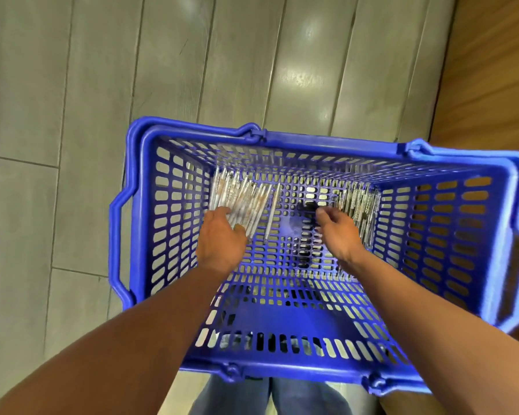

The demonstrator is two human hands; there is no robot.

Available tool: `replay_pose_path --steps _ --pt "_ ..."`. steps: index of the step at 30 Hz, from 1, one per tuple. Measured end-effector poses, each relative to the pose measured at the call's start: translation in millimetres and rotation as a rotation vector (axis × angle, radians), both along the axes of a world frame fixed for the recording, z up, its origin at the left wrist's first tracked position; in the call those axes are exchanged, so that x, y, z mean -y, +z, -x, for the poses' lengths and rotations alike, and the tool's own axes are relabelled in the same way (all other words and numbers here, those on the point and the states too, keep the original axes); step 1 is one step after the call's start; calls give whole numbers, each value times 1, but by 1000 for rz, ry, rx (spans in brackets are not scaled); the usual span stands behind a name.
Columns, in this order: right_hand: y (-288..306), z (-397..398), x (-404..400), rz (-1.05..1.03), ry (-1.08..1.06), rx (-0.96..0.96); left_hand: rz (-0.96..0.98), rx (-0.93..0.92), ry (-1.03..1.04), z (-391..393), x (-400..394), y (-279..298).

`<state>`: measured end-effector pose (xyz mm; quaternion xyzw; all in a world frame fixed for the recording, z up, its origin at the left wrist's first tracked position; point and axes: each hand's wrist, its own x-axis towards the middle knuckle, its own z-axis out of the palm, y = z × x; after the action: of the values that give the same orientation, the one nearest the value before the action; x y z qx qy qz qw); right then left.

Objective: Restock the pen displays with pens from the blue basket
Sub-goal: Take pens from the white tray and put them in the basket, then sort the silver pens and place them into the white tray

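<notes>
Step in hand, pick-up: in the blue perforated plastic basket (138, 235) on the floor, your left hand (221, 235) rests loose-fingered on the left heap of clear-barrelled pens (243, 196), your right hand (337, 232) reaches half-curled, empty, toward the right heap (361, 205); next, likely close fingers round a bundle.

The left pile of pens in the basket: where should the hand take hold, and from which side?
Judging by their pose, grip the left pen pile across the near ends, coming from above. The pens lie flat, roughly parallel, near ends fanned toward the left hand, whose fingers already rest there. The blue basket walls block side approaches.
</notes>
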<state>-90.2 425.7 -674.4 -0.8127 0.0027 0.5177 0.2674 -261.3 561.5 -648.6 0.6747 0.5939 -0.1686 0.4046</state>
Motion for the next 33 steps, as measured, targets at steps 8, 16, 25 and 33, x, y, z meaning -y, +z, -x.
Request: replay_pose_path --steps 8,16,25,33 --pt "117 -7 17 -69 -201 -121 228 122 128 5 -14 114" --pt "319 -1 30 -179 -436 -222 439 258 373 0 -14 302" --pt "551 17 90 -404 -671 -303 591 410 278 -40 20 537" --pt "675 35 192 -557 -940 -107 716 457 -31 -81 99 654"
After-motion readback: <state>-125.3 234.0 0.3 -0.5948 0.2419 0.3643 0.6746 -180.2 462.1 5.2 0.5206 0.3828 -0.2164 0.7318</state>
